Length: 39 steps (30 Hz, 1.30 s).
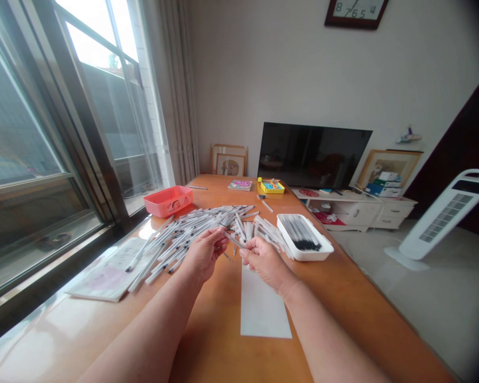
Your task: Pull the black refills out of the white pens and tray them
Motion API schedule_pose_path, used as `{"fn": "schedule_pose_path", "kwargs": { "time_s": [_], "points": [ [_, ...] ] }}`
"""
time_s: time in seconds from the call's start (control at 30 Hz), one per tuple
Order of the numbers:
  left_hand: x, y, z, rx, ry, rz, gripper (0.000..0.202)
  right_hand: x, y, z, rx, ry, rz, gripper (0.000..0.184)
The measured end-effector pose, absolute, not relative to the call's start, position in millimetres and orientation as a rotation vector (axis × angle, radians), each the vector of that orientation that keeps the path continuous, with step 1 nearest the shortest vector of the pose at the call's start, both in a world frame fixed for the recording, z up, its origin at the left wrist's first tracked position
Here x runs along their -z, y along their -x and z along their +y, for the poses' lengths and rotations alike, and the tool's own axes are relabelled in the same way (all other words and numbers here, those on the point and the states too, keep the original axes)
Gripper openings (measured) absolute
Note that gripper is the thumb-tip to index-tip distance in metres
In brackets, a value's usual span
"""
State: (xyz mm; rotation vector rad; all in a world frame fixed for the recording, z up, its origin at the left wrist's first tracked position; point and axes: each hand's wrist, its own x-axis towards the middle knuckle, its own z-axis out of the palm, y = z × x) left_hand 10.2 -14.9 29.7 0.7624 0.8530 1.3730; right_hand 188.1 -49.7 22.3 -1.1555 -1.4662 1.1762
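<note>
My left hand [203, 254] and my right hand [263, 261] are raised close together above the orange wooden table [211, 330]. Between their fingertips is a thin white pen [234, 240], held by both hands. A large loose heap of similar white pens [195, 234] lies just beyond and to the left of my left hand. A white plastic tray [305, 256] holding black-tipped pen refills stands to the right of my right hand. Below my hands lies a white paper strip [261, 306].
A coral-red plastic box [167, 201] stands at the far left of the table, and papers [107, 268] lie by the window. A yellow box [271, 186] and a book [240, 185] sit at the far end. A tower fan [443, 215] stands on the floor.
</note>
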Motion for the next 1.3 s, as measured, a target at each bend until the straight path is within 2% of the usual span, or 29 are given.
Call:
{"fn": "schedule_pose_path", "kwargs": {
  "time_s": [0.17, 0.8, 1.0, 1.3],
  "points": [
    [-31.6, -9.0, -15.0, -1.338, -0.753, 0.766, 0.022, -19.6, -190.2, -47.5, -1.150, 1.188, -1.498, 0.027],
    [-34.0, -5.7, -16.0, -1.340, -0.784, 0.698, 0.018, -27.0, -195.5, -52.1, -1.597, 1.012, -1.376, 0.046],
    [-32.4, -8.7, -18.7, -1.345, -0.785, 0.740, 0.021, -28.4, -192.0, -52.8, -1.479, 1.077, -1.442, 0.033],
    [-30.0, -10.9, -21.2, -1.303, -0.839, 0.744, 0.029, -26.2, -189.6, -55.9, -1.608, 1.014, -1.453, 0.033]
  ]
}}
